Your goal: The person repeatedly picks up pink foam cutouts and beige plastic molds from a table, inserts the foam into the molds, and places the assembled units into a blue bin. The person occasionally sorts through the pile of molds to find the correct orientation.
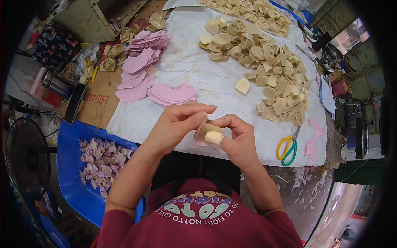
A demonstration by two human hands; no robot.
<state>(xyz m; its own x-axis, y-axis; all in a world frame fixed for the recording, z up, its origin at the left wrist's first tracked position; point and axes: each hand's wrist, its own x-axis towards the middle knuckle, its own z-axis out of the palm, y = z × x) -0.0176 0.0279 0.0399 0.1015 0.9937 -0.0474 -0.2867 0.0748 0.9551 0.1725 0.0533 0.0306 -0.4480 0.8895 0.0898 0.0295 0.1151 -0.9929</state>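
Observation:
Over the table's near edge, both hands come together on a small beige shoe heel [202, 133] with a pink piece of sheet material [197, 138] along its left side. My left hand [173, 126] pinches the upper edge with thumb and forefinger. From the other side my right hand [240, 142] grips it, its thumb wearing a cream tape-like cover [214, 137]. The fingers partly hide the heel. Just beyond my left hand lie stacked pink cut pieces [171, 94]. A single beige heel [242, 86] sits apart on the white sheet.
A large heap of beige heels [277, 78] covers the right and far table. Scissors [288, 146] with yellow and green handles lie near right, beside pink scraps [314, 140]. At lower left, a blue basin [72, 182] holds pink-wrapped pieces; a black fan [28, 157] stands beside it.

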